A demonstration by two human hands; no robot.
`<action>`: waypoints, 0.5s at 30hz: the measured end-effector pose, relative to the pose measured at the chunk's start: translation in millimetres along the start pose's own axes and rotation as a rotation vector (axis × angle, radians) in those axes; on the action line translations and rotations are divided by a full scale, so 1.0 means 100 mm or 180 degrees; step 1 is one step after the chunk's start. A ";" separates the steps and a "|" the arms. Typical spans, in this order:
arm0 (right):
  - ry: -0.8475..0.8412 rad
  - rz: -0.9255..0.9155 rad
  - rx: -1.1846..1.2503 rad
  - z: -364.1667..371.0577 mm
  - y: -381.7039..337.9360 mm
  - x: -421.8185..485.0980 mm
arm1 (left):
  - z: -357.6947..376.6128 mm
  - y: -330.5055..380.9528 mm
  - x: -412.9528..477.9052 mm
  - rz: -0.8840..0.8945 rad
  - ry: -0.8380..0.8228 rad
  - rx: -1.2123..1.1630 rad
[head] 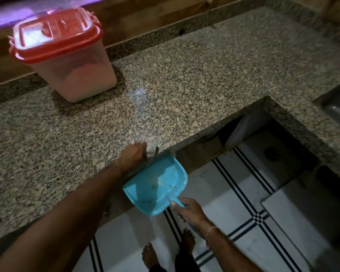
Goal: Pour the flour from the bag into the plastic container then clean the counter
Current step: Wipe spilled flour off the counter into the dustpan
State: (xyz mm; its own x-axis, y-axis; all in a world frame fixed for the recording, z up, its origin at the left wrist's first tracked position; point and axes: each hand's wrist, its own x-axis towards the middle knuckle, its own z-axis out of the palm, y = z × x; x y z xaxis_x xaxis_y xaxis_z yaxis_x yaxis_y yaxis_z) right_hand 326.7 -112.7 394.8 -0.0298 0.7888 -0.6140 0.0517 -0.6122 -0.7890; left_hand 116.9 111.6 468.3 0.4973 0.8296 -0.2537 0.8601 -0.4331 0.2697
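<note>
A clear plastic container (75, 75) with a closed red lid (55, 34) stands at the back left of the granite counter (185, 79), flour visible inside it. My left hand (133, 156) lies flat at the counter's front edge, against a small pale heap of flour (152, 151). Just under that edge a blue dustpan (157, 185) is held tilted, with a little flour in it. My right hand (190, 212) grips its handle. No flour bag is in view.
The counter turns right in an L toward a steel sink (338, 107). A dark gap opens below the counter corner. The floor is white tile with black stripes, and my bare feet (165, 254) stand on it.
</note>
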 end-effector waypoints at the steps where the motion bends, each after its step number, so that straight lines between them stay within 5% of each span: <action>1: 0.0012 -0.0012 0.0011 0.00 -0.02 -0.01 | 0.02 0.03 -0.08 -0.0030 0.0147 -0.0080; 4: 0.0014 0.0031 -0.0003 0.04 -0.02 0.00 | 0.19 0.28 -0.46 -0.0200 0.0652 -0.0588; 7: -0.0058 0.0030 -0.0118 0.10 0.04 0.00 | 0.54 0.48 -0.87 -0.0318 0.0418 -0.0406; 15: -0.0294 -0.0093 -0.0629 0.45 0.13 -0.17 | 0.67 0.16 -1.72 -0.1748 0.0577 -0.1169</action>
State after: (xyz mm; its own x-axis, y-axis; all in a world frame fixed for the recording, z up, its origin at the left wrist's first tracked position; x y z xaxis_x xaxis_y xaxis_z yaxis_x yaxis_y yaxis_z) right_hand 282.7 -137.2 393.8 -0.1249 0.7920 -0.5976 0.2437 -0.5594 -0.7923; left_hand 52.8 -61.4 453.5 -0.0544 0.9546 -0.2929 0.8718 0.1884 0.4522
